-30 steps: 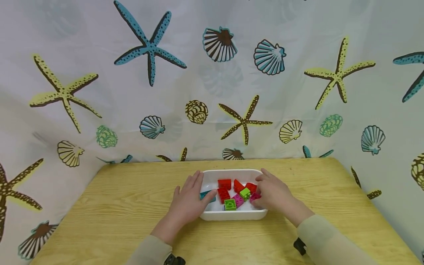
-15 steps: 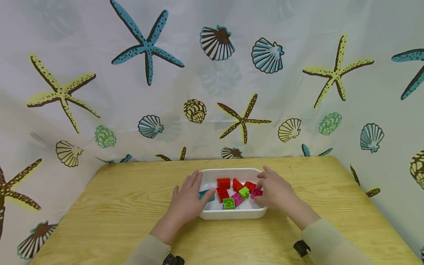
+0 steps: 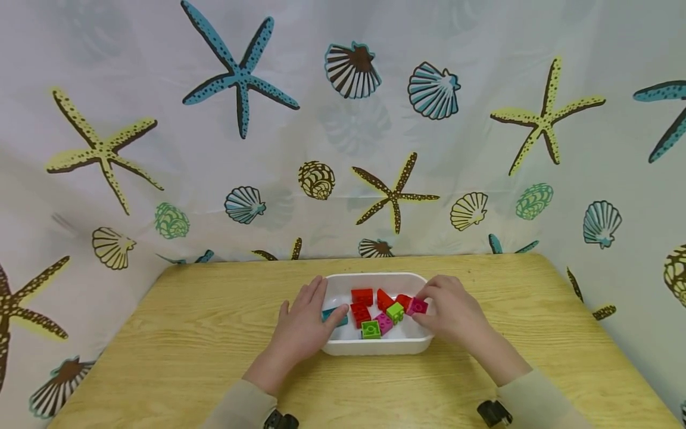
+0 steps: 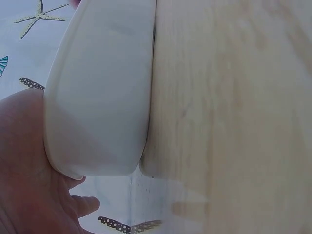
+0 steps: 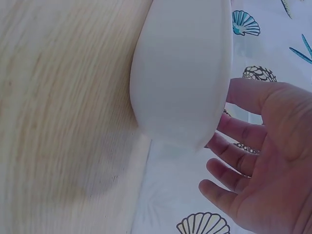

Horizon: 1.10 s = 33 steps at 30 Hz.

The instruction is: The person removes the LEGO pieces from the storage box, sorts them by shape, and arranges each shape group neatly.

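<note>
the left hand [image 3: 302, 330] rests against the left end of the white tray [image 3: 375, 348], fingers straight along the rim and thumb hooked just inside near a teal brick [image 3: 334, 316]. it has hold of nothing; it only steadies the tray, and it lies as it did a second ago.

the right hand [image 3: 452, 313] is what has changed. a second ago its fingers were down in the right end of the tray, over a pink brick [image 3: 417, 306] lying low among the others. half a second ago that brick was coming up between the fingertips. now it is pinched between thumb and forefinger, raised above the tray floor at the right end and close to the rim, and the wrist has drawn back toward the table [image 3: 187, 333] on that side. in the right wrist view the other fingers [image 5: 234, 155] show loosely spread beside the outer wall of the tray; the pinch itself is not seen there.

the rest lie in the tray as before: three red bricks [image 3: 362, 297], a lime brick [image 3: 396, 312], a green brick [image 3: 371, 329] and a second pink one [image 3: 383, 323].

judging by this, one brick has been picked from the pile and is on its way out of the tray, while the other bricks lie untouched.
</note>
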### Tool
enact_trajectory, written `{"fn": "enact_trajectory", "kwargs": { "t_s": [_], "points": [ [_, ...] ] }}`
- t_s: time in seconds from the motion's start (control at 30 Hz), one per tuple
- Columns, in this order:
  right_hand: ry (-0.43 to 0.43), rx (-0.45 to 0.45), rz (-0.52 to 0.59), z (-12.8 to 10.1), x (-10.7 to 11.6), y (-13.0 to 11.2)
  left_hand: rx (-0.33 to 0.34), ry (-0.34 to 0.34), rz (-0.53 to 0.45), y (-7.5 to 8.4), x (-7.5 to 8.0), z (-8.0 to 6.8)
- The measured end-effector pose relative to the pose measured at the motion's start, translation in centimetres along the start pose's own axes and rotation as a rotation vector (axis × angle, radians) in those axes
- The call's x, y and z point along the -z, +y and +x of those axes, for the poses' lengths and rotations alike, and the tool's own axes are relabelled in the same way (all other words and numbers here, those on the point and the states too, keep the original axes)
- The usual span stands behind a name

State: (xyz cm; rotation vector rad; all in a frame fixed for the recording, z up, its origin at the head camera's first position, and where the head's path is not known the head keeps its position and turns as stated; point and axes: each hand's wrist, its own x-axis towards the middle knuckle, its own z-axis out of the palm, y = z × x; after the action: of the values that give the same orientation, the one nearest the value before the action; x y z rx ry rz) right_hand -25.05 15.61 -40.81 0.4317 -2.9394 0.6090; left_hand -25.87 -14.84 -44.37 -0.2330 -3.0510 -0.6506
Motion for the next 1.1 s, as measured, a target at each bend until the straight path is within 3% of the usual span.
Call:
{"fn": "enact_trajectory", "kwargs": {
  "t_s": [0.37, 0.8, 1.1],
  "points": [
    [0.06, -0.024, 0.095, -0.9, 0.4, 0.7, -0.005, 0.01, 0.002, 0.0, -0.1, 0.0],
    [0.12, 0.027, 0.164, -1.7, 0.7, 1.8, 0.002, 0.005, 0.007, 0.0, -0.1, 0.1],
    [0.169, -0.025, 0.198, -2.1, 1.3, 2.9, -0.002, 0.008, -0.006, 0.0, -0.3, 0.1]
  ]
}}
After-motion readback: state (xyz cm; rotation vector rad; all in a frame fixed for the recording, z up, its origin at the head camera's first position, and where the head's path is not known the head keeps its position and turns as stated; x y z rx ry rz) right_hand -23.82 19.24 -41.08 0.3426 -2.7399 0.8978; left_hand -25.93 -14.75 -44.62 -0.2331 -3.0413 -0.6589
